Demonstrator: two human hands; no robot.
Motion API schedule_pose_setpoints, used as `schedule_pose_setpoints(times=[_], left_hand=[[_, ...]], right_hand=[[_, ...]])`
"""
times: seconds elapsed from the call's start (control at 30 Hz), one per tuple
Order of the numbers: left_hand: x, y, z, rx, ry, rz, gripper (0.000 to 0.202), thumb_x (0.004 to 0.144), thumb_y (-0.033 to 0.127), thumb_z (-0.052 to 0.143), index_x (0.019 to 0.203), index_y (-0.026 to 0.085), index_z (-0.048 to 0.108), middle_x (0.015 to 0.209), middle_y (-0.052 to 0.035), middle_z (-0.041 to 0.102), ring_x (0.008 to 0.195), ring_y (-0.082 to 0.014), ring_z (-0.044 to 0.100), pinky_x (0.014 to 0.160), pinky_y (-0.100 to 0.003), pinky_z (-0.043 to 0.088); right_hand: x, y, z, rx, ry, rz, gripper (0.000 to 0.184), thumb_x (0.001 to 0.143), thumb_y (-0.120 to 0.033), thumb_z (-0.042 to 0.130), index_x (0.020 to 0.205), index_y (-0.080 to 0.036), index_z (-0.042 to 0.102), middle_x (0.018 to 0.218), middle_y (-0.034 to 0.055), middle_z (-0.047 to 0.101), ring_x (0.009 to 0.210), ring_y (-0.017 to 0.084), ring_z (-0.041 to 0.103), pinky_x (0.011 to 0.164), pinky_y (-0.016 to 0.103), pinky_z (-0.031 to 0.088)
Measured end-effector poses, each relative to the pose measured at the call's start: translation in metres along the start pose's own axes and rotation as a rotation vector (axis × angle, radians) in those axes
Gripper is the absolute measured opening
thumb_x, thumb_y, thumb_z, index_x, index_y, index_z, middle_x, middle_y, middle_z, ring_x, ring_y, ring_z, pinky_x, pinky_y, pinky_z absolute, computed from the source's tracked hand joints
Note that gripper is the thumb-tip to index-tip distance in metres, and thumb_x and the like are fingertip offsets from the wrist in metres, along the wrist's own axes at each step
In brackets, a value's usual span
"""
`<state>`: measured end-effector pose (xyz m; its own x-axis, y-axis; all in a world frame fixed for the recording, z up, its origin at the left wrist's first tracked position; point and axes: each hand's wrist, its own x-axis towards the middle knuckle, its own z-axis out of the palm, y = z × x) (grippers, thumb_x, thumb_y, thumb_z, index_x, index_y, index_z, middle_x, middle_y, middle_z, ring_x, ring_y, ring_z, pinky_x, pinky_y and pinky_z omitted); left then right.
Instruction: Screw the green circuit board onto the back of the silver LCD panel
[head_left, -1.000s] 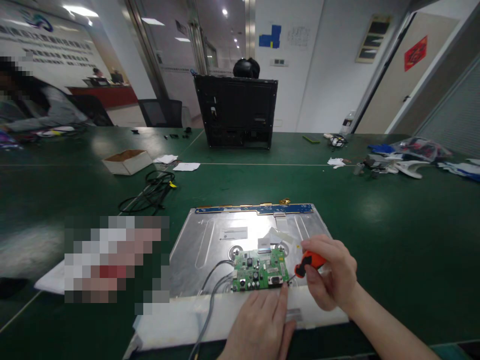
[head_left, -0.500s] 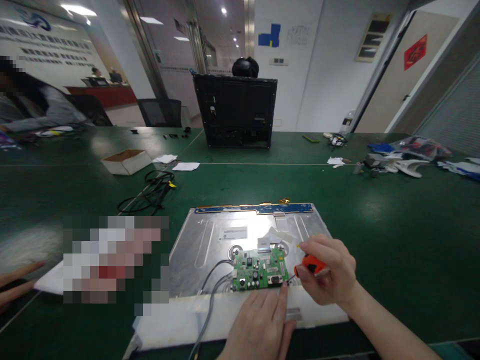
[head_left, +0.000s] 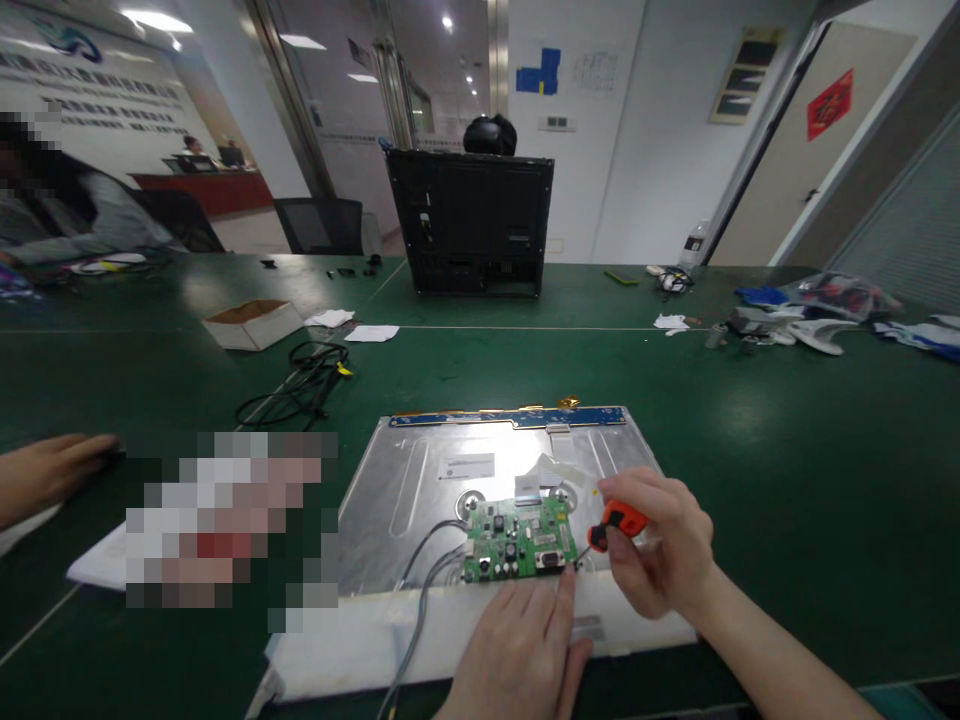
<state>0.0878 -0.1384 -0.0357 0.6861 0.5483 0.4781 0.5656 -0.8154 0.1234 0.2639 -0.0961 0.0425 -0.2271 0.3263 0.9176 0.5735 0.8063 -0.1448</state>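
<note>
Evidently the work is partway along: the green circuit board (head_left: 487,548) lies on the bare metal back of the display panel (head_left: 390,500), which rests on the green bench (head_left: 787,470). Grey cables (head_left: 421,620) run to the board's left side and a flat ribbon cable (head_left: 528,488) meets its far edge, so these links look made. What is left seems to centre on the board's near right corner, beside the VGA socket (head_left: 550,559). The right hand (head_left: 664,545) has its fingers wrapped round an orange-and-black screwdriver (head_left: 621,520), its tip at that corner; whether it is tightening or loosening cannot be told. The left hand (head_left: 517,650) lies palm down, fingers outstretched and close together, grasping nothing, the index fingertip at the same corner.

As for writing, the white label (head_left: 466,467) on the panel is too small to read. The wall sign (head_left: 112,100) carries blurred characters under a blue-green logo, and the red paper (head_left: 830,105) on the door bears unclear lettering. No brand is legible.
</note>
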Motion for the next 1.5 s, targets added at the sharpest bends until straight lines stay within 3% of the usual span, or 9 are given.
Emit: schedule_pose_setpoints(times=[0.37,0.67,1.0,1.17,1.3,1.5], left_hand=[[-0.0002,0.0,-0.0005,-0.006,0.012,-0.005,0.033,0.099,0.025,0.031,0.117,0.007,0.052,0.081,-0.0111,0.065,0.07,-0.0226,0.063,0.062,-0.034,0.053],[-0.0002,-0.0001,0.0007,-0.018,-0.002,0.0,0.034,0.099,0.024,0.031,0.119,0.005,0.051,0.081,-0.0117,0.065,0.07,-0.0232,0.063,0.062,-0.035,0.054],[0.0,0.0003,0.0009,0.011,0.033,-0.003,0.035,0.099,0.024,0.03,0.119,0.006,0.051,0.077,-0.0097,0.064,0.068,-0.0223,0.061,0.063,-0.034,0.052],[-0.0005,0.0005,0.0015,0.01,0.014,0.0,0.035,0.099,0.024,0.029,0.119,0.005,0.051,0.079,-0.0108,0.064,0.069,-0.0229,0.062,0.062,-0.034,0.052],[0.0,0.0001,0.0008,0.001,0.003,0.005,0.035,0.099,0.023,0.029,0.121,0.004,0.05,0.08,-0.0113,0.064,0.069,-0.0234,0.062,0.061,-0.035,0.053],[0.0002,-0.0002,-0.0008,-0.016,-0.002,0.003,0.035,0.099,0.023,0.03,0.121,0.004,0.049,0.082,-0.0118,0.064,0.07,-0.0231,0.062,0.063,-0.035,0.053]], right_hand=[[0.0024,0.0011,0.0002,-0.066,0.007,-0.048,0.022,0.084,-0.019,0.055,0.106,-0.016,0.053,0.057,-0.0042,0.052,0.048,0.014,0.052,0.039,0.026,0.04],[0.0009,-0.0015,-0.0029,0.037,-0.051,0.049,0.036,0.079,-0.016,0.044,0.114,-0.015,0.053,0.075,0.0031,0.064,0.063,0.017,0.063,0.049,0.028,0.05],[0.0008,0.0016,0.0018,-0.059,0.021,-0.003,0.028,0.083,-0.017,0.055,0.11,-0.02,0.048,0.056,-0.0061,0.053,0.046,0.014,0.052,0.039,0.025,0.041],[0.0023,0.0007,-0.0004,-0.047,-0.009,-0.012,0.024,0.085,-0.023,0.052,0.109,-0.018,0.05,0.056,-0.0044,0.054,0.048,0.015,0.053,0.04,0.026,0.041],[0.0008,0.0,-0.0018,0.042,-0.046,0.022,0.029,0.083,-0.018,0.043,0.111,-0.015,0.051,0.067,0.0009,0.059,0.059,0.017,0.059,0.047,0.027,0.046],[-0.0032,0.0034,0.0012,0.117,-0.011,0.037,0.038,0.077,-0.013,0.045,0.115,-0.013,0.05,0.075,0.0033,0.059,0.064,0.017,0.061,0.05,0.028,0.048]])
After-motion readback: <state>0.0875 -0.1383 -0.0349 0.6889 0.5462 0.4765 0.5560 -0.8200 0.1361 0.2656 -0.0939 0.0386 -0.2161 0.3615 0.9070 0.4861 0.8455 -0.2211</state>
